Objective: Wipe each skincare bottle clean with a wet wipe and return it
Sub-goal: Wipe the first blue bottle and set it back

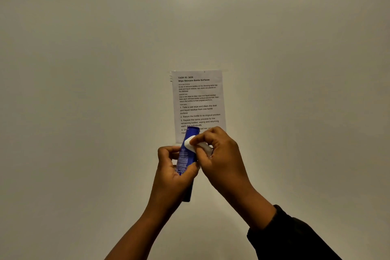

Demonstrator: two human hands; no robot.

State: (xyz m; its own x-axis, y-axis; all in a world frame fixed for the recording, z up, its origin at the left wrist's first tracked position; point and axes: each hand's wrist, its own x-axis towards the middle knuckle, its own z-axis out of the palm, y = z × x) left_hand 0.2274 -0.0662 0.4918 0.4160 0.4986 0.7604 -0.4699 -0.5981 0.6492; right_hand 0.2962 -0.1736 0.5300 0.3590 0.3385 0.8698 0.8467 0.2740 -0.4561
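Both hands are raised in front of a plain wall. The left hand has its fingers and thumb curled round the lower middle of a blue bottle, holding it roughly upright with a slight tilt, its top leaning to the right. White print runs down the side of the bottle that faces the camera, too small to read. The bottle's lower end sticks out below the palm, in shadow.

The right hand is just to the right of the bottle, its fingertips pinching a folded white wet wipe. The wipe is pressed against the upper right side of the bottle, just under its top. A dark sleeve covers the right forearm; the left forearm is bare.

Behind the hands, a printed sheet is fixed to the wall, headed "Wipe Skincare Bottle Surfaces". The bottle's top and the right knuckles cover its lowest lines. What looks like tape holds its upper edge, though that is hard to make out.
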